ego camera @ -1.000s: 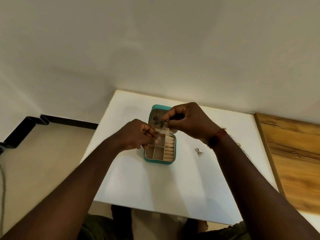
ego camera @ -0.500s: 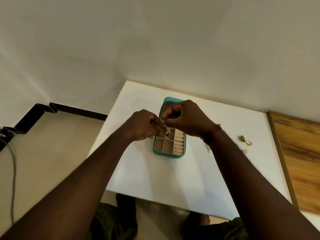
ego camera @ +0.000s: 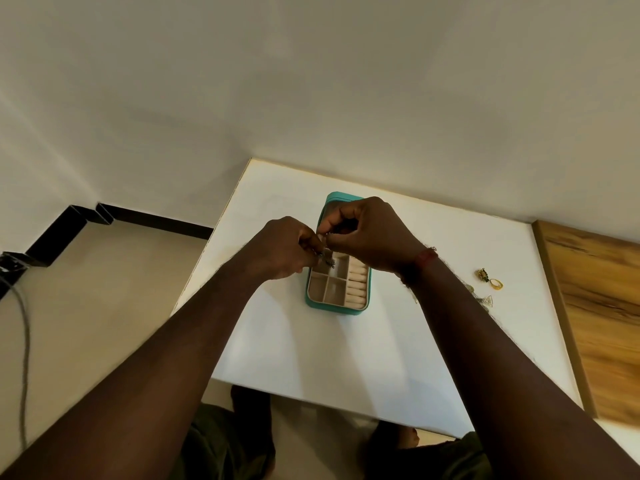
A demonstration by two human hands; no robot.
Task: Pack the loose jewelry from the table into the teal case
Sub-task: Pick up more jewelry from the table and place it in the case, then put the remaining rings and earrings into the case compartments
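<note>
The teal case (ego camera: 337,305) lies open on the white table (ego camera: 311,358), showing beige compartments and ring rolls. Both my hands hover over its far half. My left hand (ego camera: 284,247) pinches a small silver jewelry piece (ego camera: 328,260) that dangles over a compartment. My right hand (ego camera: 367,230) pinches the upper end of the same piece, fingers curled. A gold earring (ego camera: 490,278) and a silver triangular piece (ego camera: 487,301) lie loose on the table to the right, partly hidden by my right forearm.
A wooden panel (ego camera: 599,323) borders the table on the right. The wall stands just behind the table. A grey cable (ego camera: 24,341) and a black skirting strip (ego camera: 69,230) are on the floor at left. My knees show under the table's near edge.
The view shifted, so the case now sits lower and more to the right. Both hands stay together over the case, still working the small silver piece; the loose pieces at right came into view.
</note>
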